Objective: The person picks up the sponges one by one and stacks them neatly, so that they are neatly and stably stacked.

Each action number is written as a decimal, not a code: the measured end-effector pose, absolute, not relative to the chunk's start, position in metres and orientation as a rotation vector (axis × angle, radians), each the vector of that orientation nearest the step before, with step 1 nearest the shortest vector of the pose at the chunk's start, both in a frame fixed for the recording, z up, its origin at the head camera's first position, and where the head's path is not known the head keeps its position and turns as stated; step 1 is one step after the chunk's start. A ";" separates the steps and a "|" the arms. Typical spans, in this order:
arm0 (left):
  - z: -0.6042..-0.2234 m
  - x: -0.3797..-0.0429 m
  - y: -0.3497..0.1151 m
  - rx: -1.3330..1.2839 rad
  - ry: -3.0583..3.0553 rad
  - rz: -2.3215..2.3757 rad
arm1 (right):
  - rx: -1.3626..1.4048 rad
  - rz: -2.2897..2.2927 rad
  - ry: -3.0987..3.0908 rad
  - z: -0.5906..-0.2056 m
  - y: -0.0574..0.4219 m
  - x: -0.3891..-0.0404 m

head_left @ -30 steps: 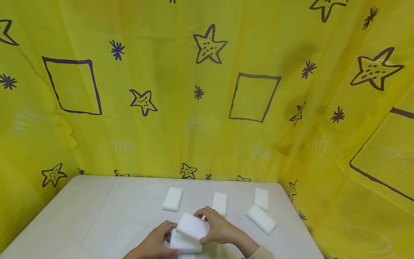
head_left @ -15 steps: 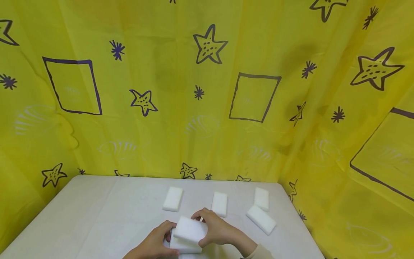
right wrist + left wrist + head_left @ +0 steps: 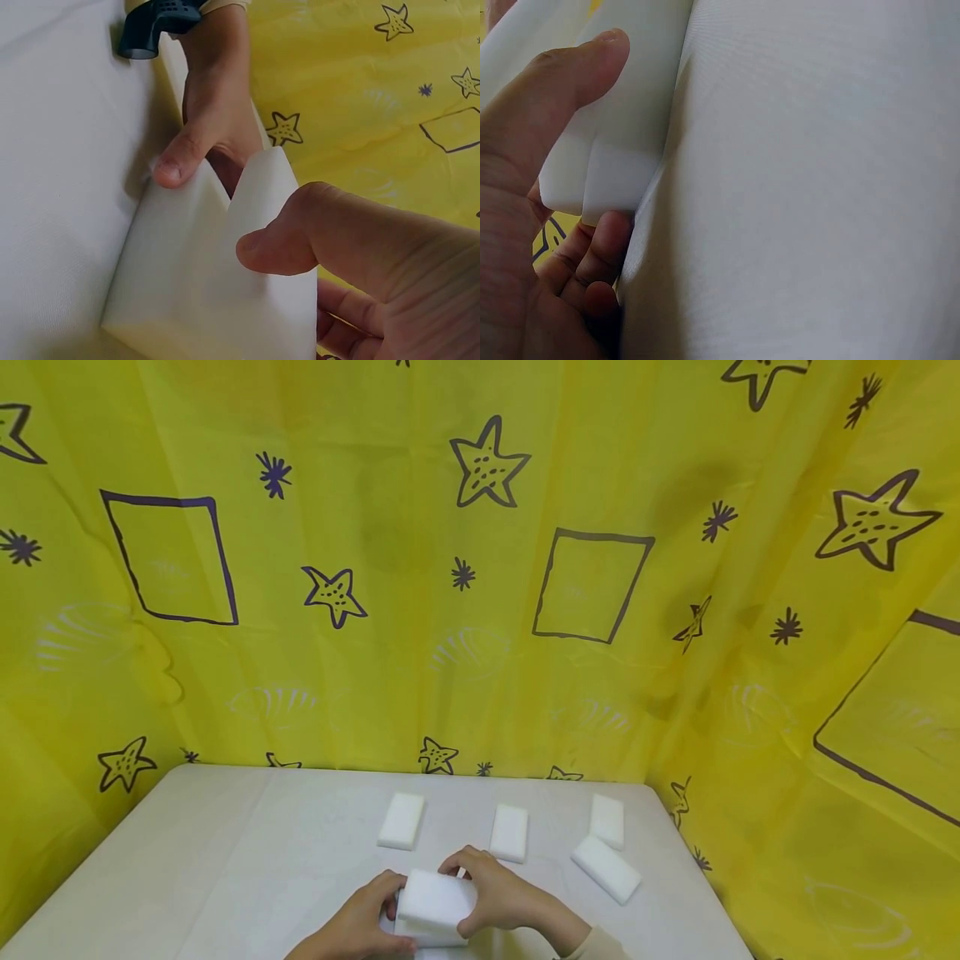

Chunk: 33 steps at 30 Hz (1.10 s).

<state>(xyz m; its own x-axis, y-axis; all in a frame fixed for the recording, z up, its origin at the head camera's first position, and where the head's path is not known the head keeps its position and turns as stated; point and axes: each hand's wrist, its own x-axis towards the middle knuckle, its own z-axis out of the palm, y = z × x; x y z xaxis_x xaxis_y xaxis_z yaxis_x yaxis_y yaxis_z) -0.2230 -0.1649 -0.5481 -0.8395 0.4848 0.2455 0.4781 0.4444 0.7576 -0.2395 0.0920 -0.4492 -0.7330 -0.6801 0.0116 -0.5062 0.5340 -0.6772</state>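
Note:
My right hand [image 3: 498, 893] grips a white sponge block [image 3: 437, 897] by its two long sides, thumb near and fingers far. That block lies over a stack of like white sponges [image 3: 429, 933], and in the right wrist view a narrow wedge opens between the upper sponge [image 3: 259, 202] and the stack below it [image 3: 169, 247]. My left hand [image 3: 363, 920] holds the stack at its left end. In the left wrist view its thumb [image 3: 604, 64] presses the near side, with the curled fingers [image 3: 600, 251] at the end, close to the tabletop.
Farther back on the white table [image 3: 247, 852] lie several more white sponges: one at left [image 3: 401, 821], one in the middle [image 3: 509, 832], and two touching at right, a rear one [image 3: 607, 821] and a slanted one [image 3: 606, 869]. A yellow patterned curtain [image 3: 390, 693] hangs behind.
My right hand has lowered the top sponge a little to the left and toward me, so it covers more of the stack. The left hand has stayed put.

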 end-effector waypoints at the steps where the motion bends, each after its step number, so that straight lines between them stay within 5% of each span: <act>1: -0.548 -0.223 -0.165 0.890 2.665 1.392 | -0.998 -0.991 2.518 -0.450 0.092 -0.240; 33: -0.547 -0.223 -0.165 0.887 2.633 1.416 | -0.978 -0.914 2.499 -0.456 0.086 -0.241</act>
<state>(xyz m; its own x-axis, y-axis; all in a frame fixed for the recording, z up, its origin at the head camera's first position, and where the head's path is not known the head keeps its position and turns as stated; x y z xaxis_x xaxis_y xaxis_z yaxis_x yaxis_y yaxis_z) -0.2229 -0.1654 -0.5474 -0.8378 0.4908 0.2392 0.4701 0.4257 0.7732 -0.2413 0.0862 -0.4558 -0.7207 -0.6915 -0.0490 -0.4967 0.5644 -0.6593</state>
